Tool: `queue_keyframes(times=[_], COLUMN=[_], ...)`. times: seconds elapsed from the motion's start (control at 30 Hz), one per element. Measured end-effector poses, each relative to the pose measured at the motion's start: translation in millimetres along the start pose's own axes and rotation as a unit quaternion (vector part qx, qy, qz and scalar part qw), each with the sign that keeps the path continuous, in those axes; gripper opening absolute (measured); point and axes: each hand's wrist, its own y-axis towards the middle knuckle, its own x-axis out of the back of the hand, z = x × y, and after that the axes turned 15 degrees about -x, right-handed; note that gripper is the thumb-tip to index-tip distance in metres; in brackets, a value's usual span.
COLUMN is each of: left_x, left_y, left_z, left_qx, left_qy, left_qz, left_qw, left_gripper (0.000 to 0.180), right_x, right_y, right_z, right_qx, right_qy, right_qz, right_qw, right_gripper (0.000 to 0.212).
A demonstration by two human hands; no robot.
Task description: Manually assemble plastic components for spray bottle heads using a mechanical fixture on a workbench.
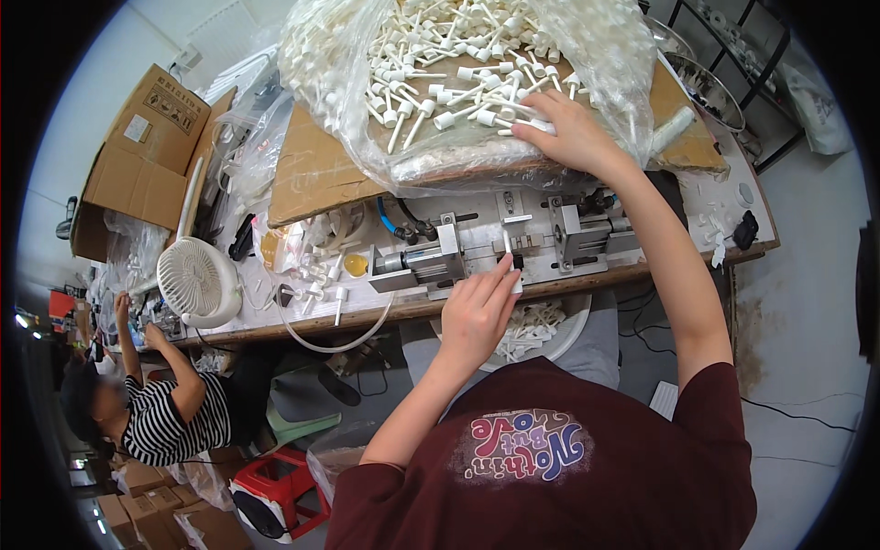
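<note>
My left hand (pixel 478 310) is at the metal clamping fixture (pixel 532 243) on the bench edge. Its fingertips are closed on a white plastic stem (pixel 508 240) standing in the middle of that fixture. Over the front of a large heap of white capped stems (pixel 449 87), my right hand (pixel 576 136) is curled, with thumb and fingers around one white capped stem (pixel 539 125). The heap lies in a clear plastic bag (pixel 357 151) on cardboard. Metal blocks with cylinders flank the fixture: a left block (pixel 445 252) and a right block (pixel 570 234).
Below the bench edge, a white tub (pixel 577 321) with white pieces sits at my lap. To the left are a white fan (pixel 197 282), loose white parts and a cardboard box (pixel 137 156). Another person in a striped shirt (pixel 174 417) works at far left, near a red stool (pixel 284 495).
</note>
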Motion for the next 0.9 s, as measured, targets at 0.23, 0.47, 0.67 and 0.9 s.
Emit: queue_keyframes(times=[0.23,0.47,0.67,0.9], left_x=[-8,-2,-4,-4], left_y=[3,11,10,11], left_z=[5,10,10,9], left_qx=[0.002,0.033,0.043,0.048], left_qy=[0.038,0.017,0.012,0.011], left_qz=[0.076,0.128,0.109,0.106], left_qw=[0.996,0.991,0.993,0.993], left_gripper=[0.031,0.027,0.026,0.026], right_x=[-1,-3,5,0], right_y=[-5,-7,0,10], right_z=[6,0,-5,-1], right_qx=[0.034,0.086,0.004,-0.065], right_qy=[-0.074,-0.029,0.075,0.087], right_qz=[-0.037,-0.08,-0.1,-0.095], right_qw=[0.996,0.993,0.992,0.989], right_gripper=[0.042,0.039,0.039,0.051])
